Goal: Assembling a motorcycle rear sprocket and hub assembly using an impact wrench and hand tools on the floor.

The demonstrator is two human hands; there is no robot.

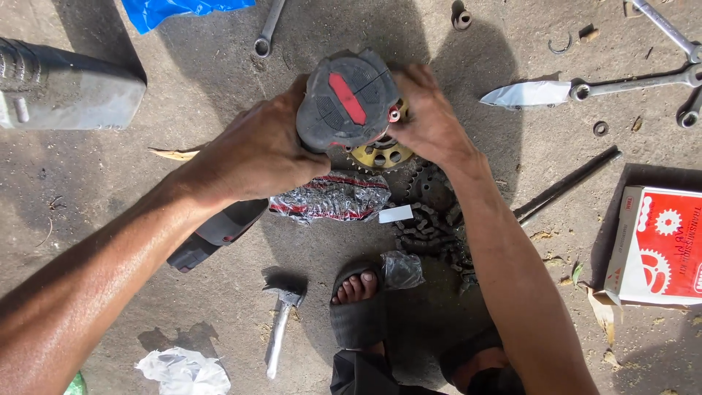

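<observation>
Both hands gripped a dark power tool (347,99), left hand (256,150) clenched round its body, right hand (431,121) clasping its far side, directly over the gold sprocket (380,152). It looked heavy and rigid; the body seemed the best hold. A greasy chain (431,227) lay just behind the sprocket.

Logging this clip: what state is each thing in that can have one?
Left hand: gripping the power tool.
Right hand: gripping the tool's far side.
Power tool: held over the gold sprocket.
Chain: heaped on the ground.
Hammer: lying flat.
Red-and-white box: lying flat.
</observation>
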